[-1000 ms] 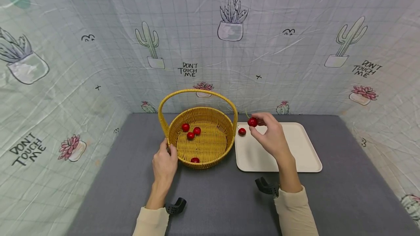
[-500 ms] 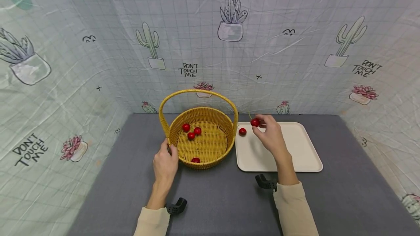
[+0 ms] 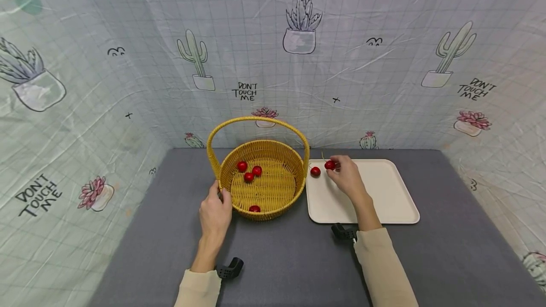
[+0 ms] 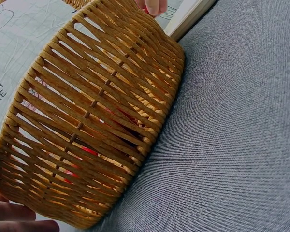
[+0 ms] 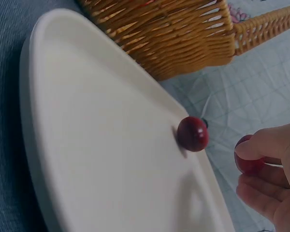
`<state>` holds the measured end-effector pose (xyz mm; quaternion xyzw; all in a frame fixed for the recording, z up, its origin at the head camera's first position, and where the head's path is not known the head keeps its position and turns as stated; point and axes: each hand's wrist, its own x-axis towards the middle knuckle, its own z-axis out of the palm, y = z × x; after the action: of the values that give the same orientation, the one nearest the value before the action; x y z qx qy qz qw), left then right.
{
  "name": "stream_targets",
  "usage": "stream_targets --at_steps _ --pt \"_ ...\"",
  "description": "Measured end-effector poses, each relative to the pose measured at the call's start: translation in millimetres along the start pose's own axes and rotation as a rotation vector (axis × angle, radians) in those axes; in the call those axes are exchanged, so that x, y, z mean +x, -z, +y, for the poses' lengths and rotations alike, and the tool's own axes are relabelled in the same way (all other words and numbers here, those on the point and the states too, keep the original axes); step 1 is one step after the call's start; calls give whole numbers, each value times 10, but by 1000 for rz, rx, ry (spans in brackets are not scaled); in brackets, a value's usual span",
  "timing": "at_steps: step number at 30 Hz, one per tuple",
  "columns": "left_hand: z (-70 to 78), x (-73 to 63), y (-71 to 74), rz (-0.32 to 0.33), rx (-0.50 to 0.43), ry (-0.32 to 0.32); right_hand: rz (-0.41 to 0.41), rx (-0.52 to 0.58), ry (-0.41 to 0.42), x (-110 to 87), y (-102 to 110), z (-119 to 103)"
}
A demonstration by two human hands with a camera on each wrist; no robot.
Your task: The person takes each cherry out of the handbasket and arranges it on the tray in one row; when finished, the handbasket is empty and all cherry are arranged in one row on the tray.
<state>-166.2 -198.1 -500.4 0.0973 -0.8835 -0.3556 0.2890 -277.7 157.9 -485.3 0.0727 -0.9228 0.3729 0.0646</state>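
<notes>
A yellow wicker basket [image 3: 279, 212] with a tall hoop handle stands on the table, several red cherries [image 3: 249, 177] inside it. My left hand [image 3: 215, 212] grips the basket's rim at its left front; the left wrist view shows the woven wall and a few fingertips [image 4: 24, 226]. Over the far left part of the cream tray [image 3: 384, 193], my right hand [image 3: 349, 178] pinches a cherry [image 5: 249, 155] between thumb and fingers, its stem pointing up. Another cherry [image 5: 192, 134] lies on the tray near its edge, just left of the held one.
The tray sits directly right of the basket on a grey cloth-covered table [image 3: 277, 264]. A pale sheet printed with cacti [image 3: 264, 60] hangs behind and along both sides. The basket's handle [image 3: 258, 118] arches high above its bowl.
My right hand, with the cherry in its fingers, first shifts slightly right, then sinks lower toward the tray. The left hand stays on the basket, which keeps its place.
</notes>
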Motion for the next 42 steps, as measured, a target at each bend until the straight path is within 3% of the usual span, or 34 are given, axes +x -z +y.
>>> stream_targets --at_steps 18,42 --pt "4 -1 -1 6 -2 14 -110 -82 -29 106 -139 171" --pt "18 7 1 6 24 26 -102 -104 -5 48 -57 109"
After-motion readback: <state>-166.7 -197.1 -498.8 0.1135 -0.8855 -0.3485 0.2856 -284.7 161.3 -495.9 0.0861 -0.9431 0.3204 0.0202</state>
